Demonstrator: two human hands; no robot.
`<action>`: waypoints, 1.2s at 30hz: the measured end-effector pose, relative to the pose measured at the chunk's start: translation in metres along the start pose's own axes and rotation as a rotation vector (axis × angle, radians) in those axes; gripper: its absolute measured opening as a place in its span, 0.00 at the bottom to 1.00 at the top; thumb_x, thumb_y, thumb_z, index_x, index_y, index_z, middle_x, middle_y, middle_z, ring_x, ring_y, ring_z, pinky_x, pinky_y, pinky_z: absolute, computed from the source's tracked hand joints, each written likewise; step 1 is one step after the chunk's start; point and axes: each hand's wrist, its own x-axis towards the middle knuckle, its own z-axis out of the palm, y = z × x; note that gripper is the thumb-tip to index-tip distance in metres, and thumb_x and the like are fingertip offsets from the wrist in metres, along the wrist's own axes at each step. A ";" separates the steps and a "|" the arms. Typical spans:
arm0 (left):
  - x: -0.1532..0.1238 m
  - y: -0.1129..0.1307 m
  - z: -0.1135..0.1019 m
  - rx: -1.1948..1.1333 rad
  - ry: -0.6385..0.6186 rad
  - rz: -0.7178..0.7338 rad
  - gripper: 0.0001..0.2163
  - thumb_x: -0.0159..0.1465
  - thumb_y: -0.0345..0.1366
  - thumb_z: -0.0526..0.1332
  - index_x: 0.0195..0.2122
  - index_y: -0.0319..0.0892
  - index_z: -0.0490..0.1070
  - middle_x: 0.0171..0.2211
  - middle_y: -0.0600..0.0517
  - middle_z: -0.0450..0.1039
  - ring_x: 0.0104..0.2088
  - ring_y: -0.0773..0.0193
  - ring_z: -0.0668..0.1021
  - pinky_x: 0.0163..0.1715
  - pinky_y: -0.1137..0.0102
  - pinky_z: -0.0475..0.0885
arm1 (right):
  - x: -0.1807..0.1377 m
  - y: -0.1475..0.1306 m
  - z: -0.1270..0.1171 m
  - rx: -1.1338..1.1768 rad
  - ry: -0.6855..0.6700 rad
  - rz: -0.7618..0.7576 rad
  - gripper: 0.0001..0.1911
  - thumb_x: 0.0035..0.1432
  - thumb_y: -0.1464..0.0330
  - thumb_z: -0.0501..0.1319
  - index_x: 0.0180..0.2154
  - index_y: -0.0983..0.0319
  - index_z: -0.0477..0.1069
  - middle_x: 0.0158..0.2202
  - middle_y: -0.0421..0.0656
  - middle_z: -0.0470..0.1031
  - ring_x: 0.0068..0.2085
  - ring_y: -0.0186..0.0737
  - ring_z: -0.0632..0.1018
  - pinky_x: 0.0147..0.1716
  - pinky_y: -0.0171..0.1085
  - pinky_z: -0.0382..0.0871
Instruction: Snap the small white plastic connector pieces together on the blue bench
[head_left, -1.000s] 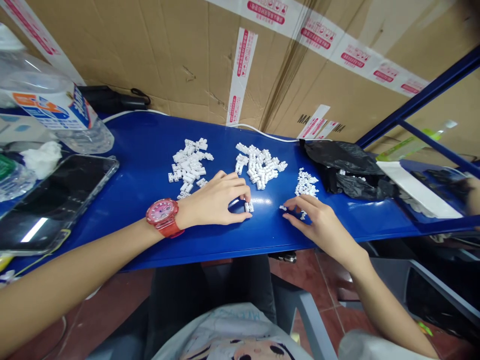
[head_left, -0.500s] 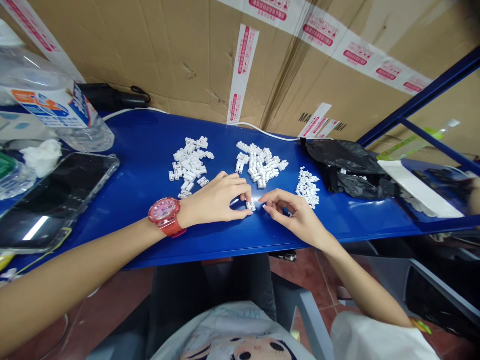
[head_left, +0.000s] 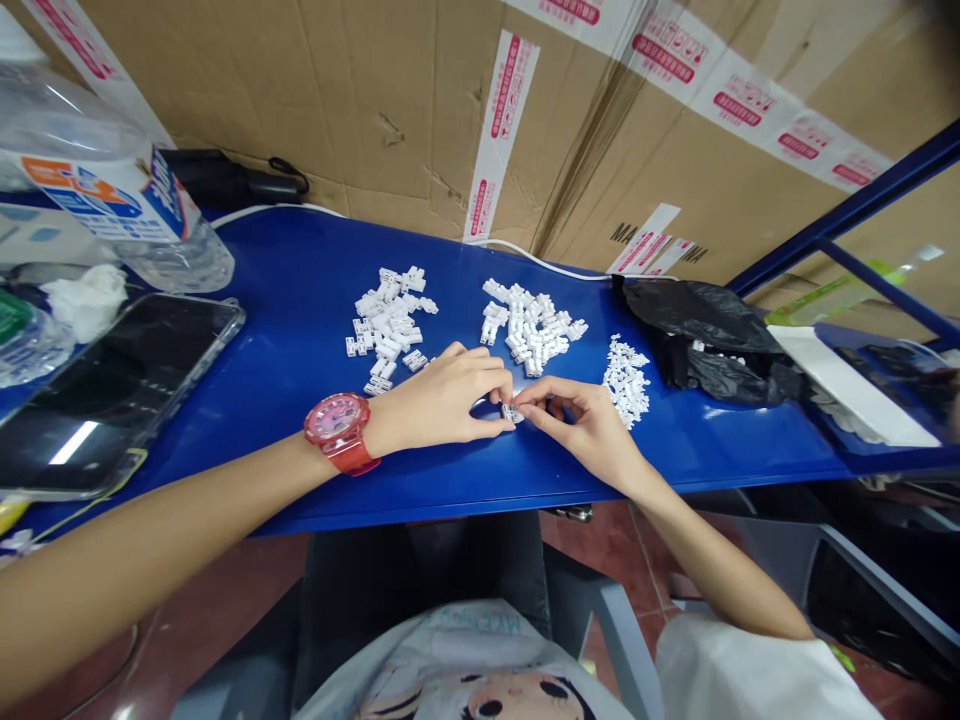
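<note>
Between thumb and forefinger, my left hand [head_left: 450,395] pinches a small white plastic connector block [head_left: 511,412] against the blue table. My right hand [head_left: 581,425] is closed in a pinch at the right side of that block, its fingertips touching it; the tiny white piece in them is mostly hidden. Behind my left hand lies a loose pile of white blocks [head_left: 390,325]. A second pile of similar blocks [head_left: 536,328] sits beyond the fingertips. Small white pieces [head_left: 626,380] are heaped just past my right hand.
A black plastic bag [head_left: 701,335] with white pieces in it lies on the right, beside a white strip [head_left: 851,385]. On the left are a phone [head_left: 112,390], a large clear bottle [head_left: 112,190] and crumpled tissue [head_left: 88,298]. Cardboard [head_left: 337,110] stands behind the blue table [head_left: 420,490].
My right hand has moved left, bringing its small white piece against the block in my left hand. The left hand keeps its pinch. The view has shifted slightly.
</note>
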 end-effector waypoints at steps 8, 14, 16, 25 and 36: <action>0.001 -0.004 0.000 0.007 -0.030 0.005 0.10 0.66 0.43 0.65 0.33 0.42 0.70 0.33 0.55 0.74 0.39 0.62 0.74 0.43 0.67 0.58 | 0.015 0.002 -0.007 -0.044 -0.137 -0.001 0.06 0.61 0.64 0.65 0.36 0.61 0.73 0.30 0.39 0.75 0.30 0.34 0.72 0.31 0.34 0.64; -0.002 0.002 -0.007 0.169 0.046 0.036 0.16 0.64 0.49 0.64 0.32 0.41 0.67 0.33 0.53 0.73 0.35 0.63 0.73 0.44 0.64 0.58 | -0.005 0.002 -0.047 -0.283 0.092 -0.056 0.08 0.64 0.63 0.62 0.40 0.61 0.76 0.37 0.44 0.78 0.32 0.37 0.73 0.32 0.37 0.65; -0.003 0.004 -0.009 0.142 0.046 0.051 0.12 0.63 0.44 0.63 0.41 0.40 0.69 0.40 0.51 0.74 0.38 0.61 0.74 0.46 0.64 0.59 | -0.020 0.005 -0.060 -0.428 0.081 -0.053 0.07 0.65 0.65 0.62 0.40 0.60 0.77 0.37 0.44 0.78 0.33 0.39 0.74 0.34 0.38 0.67; 0.000 -0.004 -0.009 -0.040 -0.124 0.024 0.15 0.64 0.34 0.56 0.51 0.44 0.73 0.37 0.53 0.75 0.40 0.63 0.76 0.49 0.65 0.61 | -0.051 0.016 -0.041 -0.569 0.018 0.039 0.06 0.64 0.75 0.58 0.37 0.61 0.71 0.36 0.45 0.74 0.34 0.40 0.77 0.35 0.39 0.70; 0.001 -0.004 -0.006 -0.071 -0.132 -0.003 0.08 0.66 0.38 0.60 0.43 0.44 0.76 0.33 0.55 0.73 0.38 0.64 0.74 0.45 0.66 0.60 | -0.025 0.005 -0.004 -0.182 0.051 -0.330 0.03 0.66 0.73 0.60 0.40 0.61 0.71 0.40 0.45 0.75 0.38 0.36 0.76 0.36 0.35 0.72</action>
